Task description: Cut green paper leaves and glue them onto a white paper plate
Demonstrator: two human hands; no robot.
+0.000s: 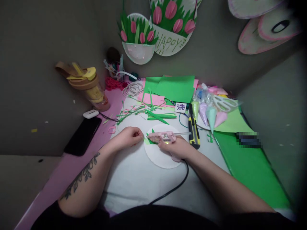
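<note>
My right hand is wrapped round a pink hot glue gun, with a clear glue stick poking out of its rear. The nozzle points left, close to my left hand. Those left fingers are pinched at the edge of a light green paper piece. Beneath the glue gun lies a round white paper plate. Dark green paper leaves show on it, partly hidden by the gun. Above the plate, several loose green paper leaves lie on the white table covering.
A black cord runs from the glue gun toward my body. Right of the plate lies a yellow-black utility knife, near white-handled scissors. Green paper sheets lie behind. At left are a phone and a tumbler.
</note>
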